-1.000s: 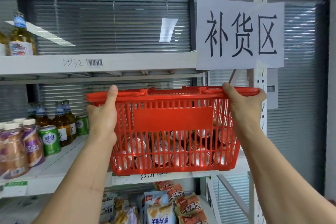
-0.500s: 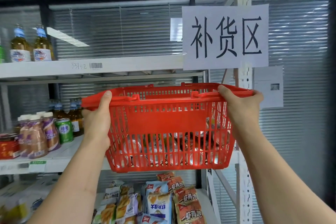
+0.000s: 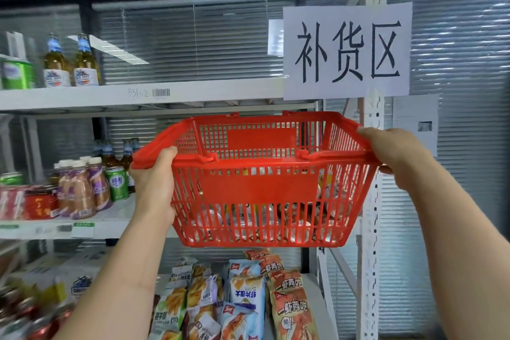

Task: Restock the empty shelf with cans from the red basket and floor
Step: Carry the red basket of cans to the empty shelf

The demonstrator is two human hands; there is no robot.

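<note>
I hold a red plastic basket (image 3: 259, 185) in the air in front of the middle shelf (image 3: 116, 221). My left hand (image 3: 154, 188) grips its left rim, thumb over the top edge. At the right rim my right hand (image 3: 394, 146) grips the edge the same way. Several cans (image 3: 248, 218) lie in the basket's bottom, seen through the slats. The basket hides the right part of the middle shelf behind it.
The middle shelf's left part holds bottles (image 3: 82, 190), a green can (image 3: 117, 183) and red cans (image 3: 38, 205). Beer bottles (image 3: 70, 63) stand on the upper shelf (image 3: 193, 91). Snack bags (image 3: 248, 298) fill the shelf below. A white upright (image 3: 371, 229) with a paper sign (image 3: 347, 50) stands right.
The basket has come away from the shelf toward me and now hangs in the air, tilted so its inside shows. The view has dropped and shifted, showing more of the snack shelf.
</note>
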